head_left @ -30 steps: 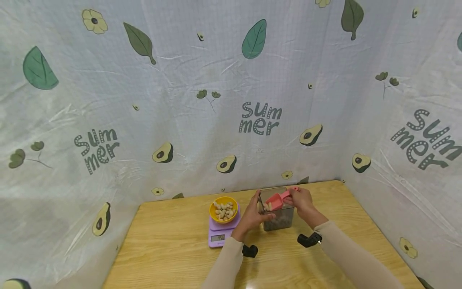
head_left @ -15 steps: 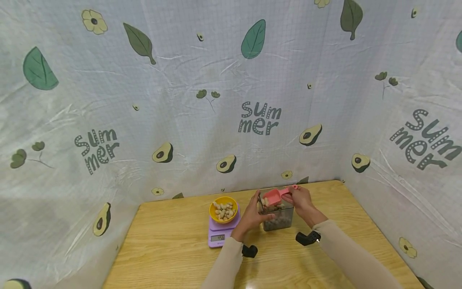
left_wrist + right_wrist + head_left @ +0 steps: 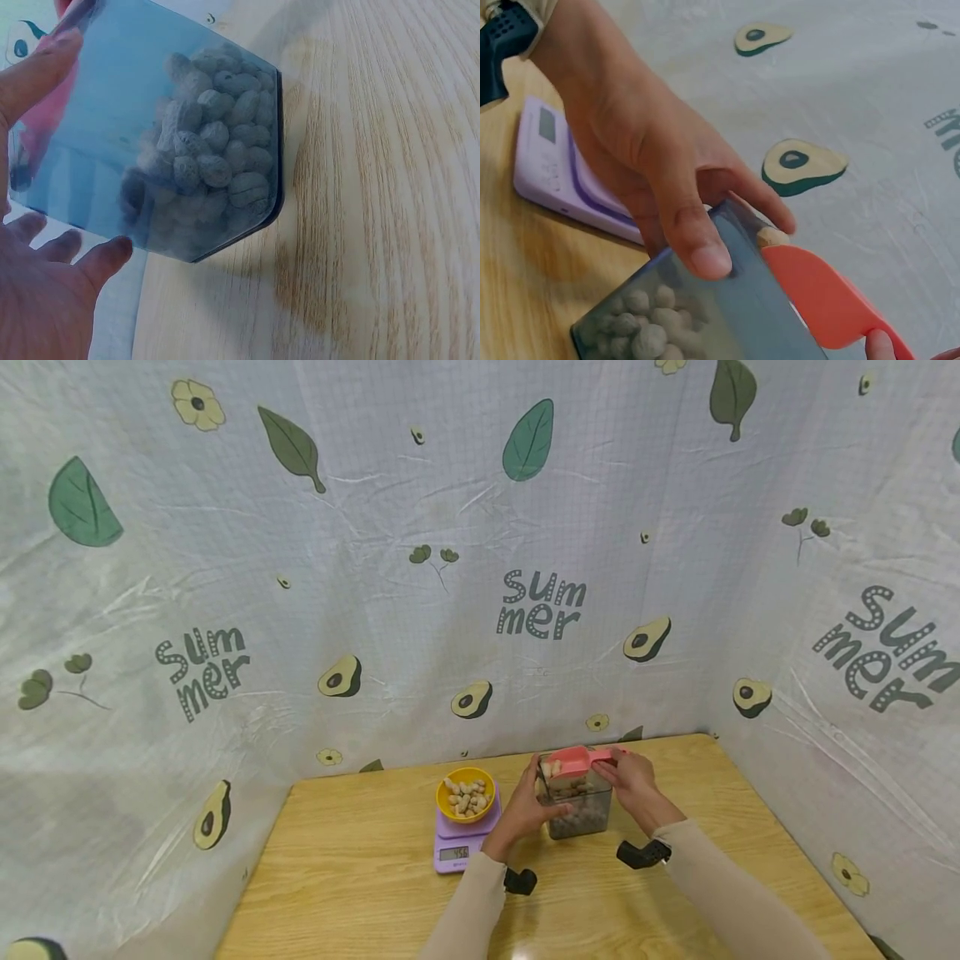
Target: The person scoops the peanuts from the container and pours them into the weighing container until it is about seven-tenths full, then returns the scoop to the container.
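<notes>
My right hand (image 3: 630, 777) grips the handle of a pink scoop (image 3: 574, 762), held level at the mouth of a clear grey bin. Peanuts (image 3: 552, 768) show at the scoop's front lip. My left hand (image 3: 525, 808) holds the bin (image 3: 579, 818) by its left side, thumb across the near wall and fingers along the side. Through the wall in the left wrist view, unshelled peanuts (image 3: 214, 142) fill the bottom of the bin. In the right wrist view the scoop (image 3: 817, 296) lies beside the rim, with one peanut (image 3: 772, 238) peeking over its edge.
Left of the bin, a yellow bowl (image 3: 442, 806) of peanuts sits on a purple kitchen scale (image 3: 450, 842), whose display reads 456. Behind the wooden table (image 3: 337, 860) hangs a printed curtain (image 3: 405, 635).
The scoop has risen from inside the bin to its rim and levelled out, with peanuts at its lip. My left hand keeps its hold on the bin.
</notes>
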`<state>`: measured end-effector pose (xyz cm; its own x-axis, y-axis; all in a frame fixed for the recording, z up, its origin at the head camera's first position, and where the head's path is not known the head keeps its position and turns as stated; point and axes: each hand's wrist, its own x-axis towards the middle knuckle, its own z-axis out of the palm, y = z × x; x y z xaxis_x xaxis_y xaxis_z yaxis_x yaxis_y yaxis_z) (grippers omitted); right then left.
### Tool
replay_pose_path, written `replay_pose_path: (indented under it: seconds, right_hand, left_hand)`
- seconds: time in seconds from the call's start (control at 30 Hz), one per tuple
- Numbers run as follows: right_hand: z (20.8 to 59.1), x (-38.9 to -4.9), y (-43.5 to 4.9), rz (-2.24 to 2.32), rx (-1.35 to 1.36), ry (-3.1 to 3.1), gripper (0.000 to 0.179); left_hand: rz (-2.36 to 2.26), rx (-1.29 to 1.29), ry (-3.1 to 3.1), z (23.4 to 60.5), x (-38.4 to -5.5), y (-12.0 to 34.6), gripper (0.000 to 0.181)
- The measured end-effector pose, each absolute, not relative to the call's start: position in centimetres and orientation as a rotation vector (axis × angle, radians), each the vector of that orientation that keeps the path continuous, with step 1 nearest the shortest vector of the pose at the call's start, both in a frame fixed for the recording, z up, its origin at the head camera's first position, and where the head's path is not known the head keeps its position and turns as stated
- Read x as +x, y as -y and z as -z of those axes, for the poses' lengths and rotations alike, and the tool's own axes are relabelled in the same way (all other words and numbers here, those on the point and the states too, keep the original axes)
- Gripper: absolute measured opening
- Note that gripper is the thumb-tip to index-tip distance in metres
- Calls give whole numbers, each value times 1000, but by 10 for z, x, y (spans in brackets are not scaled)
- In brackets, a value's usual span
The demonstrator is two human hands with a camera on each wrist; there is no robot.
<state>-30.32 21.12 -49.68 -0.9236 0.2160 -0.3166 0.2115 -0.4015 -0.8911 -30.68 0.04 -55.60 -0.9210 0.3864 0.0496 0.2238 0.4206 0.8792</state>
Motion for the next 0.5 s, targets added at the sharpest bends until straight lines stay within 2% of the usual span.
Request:
replay_pose_path:
  seconds: [0.13, 0.33, 0.5]
  right_hand:
    - [496, -300, -219, -2627, -628, 1618, 49]
    - [492, -294, -224, -2700, -636, 1539, 49]
    - [486, -293, -222, -2705, -614, 1535, 40]
  left_hand:
    - [-1560, 545, -2494, 550, -303, 2, 113]
    - [-1563, 560, -2489, 541, -300, 4, 108]
    - [-1533, 579, -2539, 536, -297, 11, 111]
